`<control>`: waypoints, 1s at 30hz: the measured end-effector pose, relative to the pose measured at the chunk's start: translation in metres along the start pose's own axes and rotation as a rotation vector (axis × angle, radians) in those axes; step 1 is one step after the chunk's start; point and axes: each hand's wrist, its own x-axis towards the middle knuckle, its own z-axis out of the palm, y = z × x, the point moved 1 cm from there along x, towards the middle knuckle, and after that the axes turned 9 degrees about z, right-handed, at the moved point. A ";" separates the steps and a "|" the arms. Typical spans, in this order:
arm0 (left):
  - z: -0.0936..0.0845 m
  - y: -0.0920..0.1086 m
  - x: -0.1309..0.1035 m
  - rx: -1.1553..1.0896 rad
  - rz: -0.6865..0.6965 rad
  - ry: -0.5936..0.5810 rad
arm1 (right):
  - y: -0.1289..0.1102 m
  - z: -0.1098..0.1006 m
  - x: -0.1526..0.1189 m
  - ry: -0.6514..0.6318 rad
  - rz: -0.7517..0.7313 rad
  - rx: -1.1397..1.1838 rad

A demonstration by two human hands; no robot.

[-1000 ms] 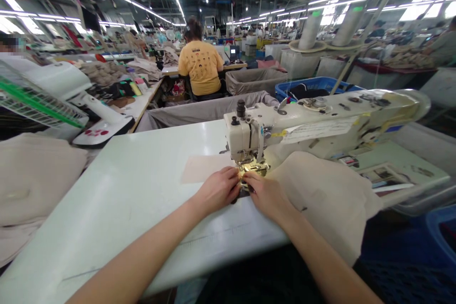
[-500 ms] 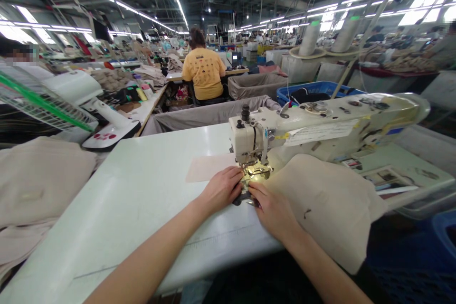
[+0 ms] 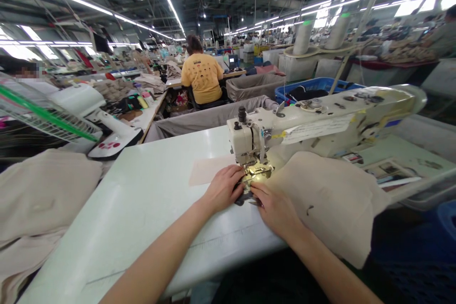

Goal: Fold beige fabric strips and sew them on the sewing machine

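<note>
Here both hands, left hand (image 3: 225,187) and right hand (image 3: 276,206), press beige fabric (image 3: 327,199) under the sewing machine (image 3: 320,126).

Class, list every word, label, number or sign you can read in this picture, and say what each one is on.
None can be read.
Paper label on the sewing machine: print too small.
Yellow shirt of the person ahead: dark marks, blurred.
Printed sheets beside the machine: too small.

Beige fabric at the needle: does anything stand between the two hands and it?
Nothing visible does. The left hand and right hand both rest directly on the beige fabric at the presser foot of the sewing machine.
</note>
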 end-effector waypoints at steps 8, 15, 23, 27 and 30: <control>-0.014 0.049 -0.006 0.062 -0.060 -0.167 | 0.011 -0.008 -0.004 0.042 0.002 0.151; -0.012 0.068 -0.015 0.119 -0.051 -0.212 | 0.011 -0.012 -0.020 -0.014 -0.044 0.075; -0.012 0.063 -0.018 0.100 -0.010 -0.169 | 0.014 -0.010 -0.029 -0.008 -0.107 0.018; -0.012 0.051 -0.014 0.095 -0.009 -0.150 | 0.012 -0.010 -0.018 -0.066 -0.076 0.007; -0.013 0.038 -0.007 0.109 -0.018 -0.160 | 0.007 -0.015 -0.003 -0.109 -0.041 -0.003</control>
